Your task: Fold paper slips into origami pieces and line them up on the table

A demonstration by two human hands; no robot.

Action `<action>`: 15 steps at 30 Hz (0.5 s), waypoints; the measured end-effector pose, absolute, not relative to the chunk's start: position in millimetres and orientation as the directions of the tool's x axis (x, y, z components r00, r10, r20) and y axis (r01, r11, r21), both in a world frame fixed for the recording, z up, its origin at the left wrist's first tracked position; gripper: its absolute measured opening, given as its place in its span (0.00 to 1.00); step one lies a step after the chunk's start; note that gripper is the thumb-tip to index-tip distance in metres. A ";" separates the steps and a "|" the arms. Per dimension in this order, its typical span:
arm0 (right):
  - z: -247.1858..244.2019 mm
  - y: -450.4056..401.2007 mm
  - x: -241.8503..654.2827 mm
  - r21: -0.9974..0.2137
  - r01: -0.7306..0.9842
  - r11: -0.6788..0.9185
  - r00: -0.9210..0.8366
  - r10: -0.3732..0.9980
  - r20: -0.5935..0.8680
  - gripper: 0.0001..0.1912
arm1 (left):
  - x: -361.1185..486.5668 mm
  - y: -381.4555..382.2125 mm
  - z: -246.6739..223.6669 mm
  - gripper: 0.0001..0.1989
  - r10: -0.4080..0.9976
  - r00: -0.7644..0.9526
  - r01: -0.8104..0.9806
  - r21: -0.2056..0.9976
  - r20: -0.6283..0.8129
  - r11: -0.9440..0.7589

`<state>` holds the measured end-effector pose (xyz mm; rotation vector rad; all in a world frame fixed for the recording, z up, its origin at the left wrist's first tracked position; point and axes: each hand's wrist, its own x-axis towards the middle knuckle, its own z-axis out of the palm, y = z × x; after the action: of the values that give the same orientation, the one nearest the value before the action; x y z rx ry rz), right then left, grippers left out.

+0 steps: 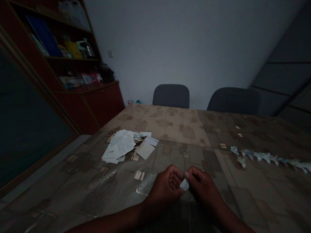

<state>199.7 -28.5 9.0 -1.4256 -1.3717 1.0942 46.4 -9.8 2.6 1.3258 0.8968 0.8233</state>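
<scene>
Between my two hands, just above the near part of the table, is a small folded piece of paper (184, 184), whitish with faint marks. My left hand (167, 184) pinches its lower left side, thumb against curled fingers. The fingers of my right hand (199, 181) close on its upper right edge. Ahead and to the left lies a loose pile of printed paper sheets (120, 145) with cut pieces beside it. Off to the right, a row of small folded paper shapes (267, 157) with pointed tips runs across the table, one shape sitting slightly apart.
The table (167, 113) wears a brown patterned cover with rounded rectangles. Two grey chairs (171, 95) stand at its far side, before a pale wall. At the left rises a reddish-brown cabinet (102, 103) with shelves full of household items. The room is dim.
</scene>
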 end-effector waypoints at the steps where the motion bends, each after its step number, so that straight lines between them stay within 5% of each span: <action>1: 10.5 -28.1 200.4 -0.969 0.243 -0.037 0.035 0.999 -0.030 0.19 | 46.5 -10.5 3.6 0.13 0.893 0.443 0.014 0.997 -0.079 0.081; 7: 10.4 -28.5 201.7 -0.976 0.218 -0.026 0.153 0.988 0.008 0.19 | 46.3 -13.5 10.4 0.12 0.879 0.461 -0.014 0.990 -0.121 0.144; 15: 9.0 -33.8 199.9 -0.984 0.175 -0.018 0.040 0.999 -0.012 0.19 | 45.6 -11.9 1.4 0.10 0.884 0.432 -0.008 0.979 -0.180 0.204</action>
<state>199.9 -33.8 9.0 -1.3674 -1.3013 1.1027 45.6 -11.9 1.4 1.2056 0.9315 0.7677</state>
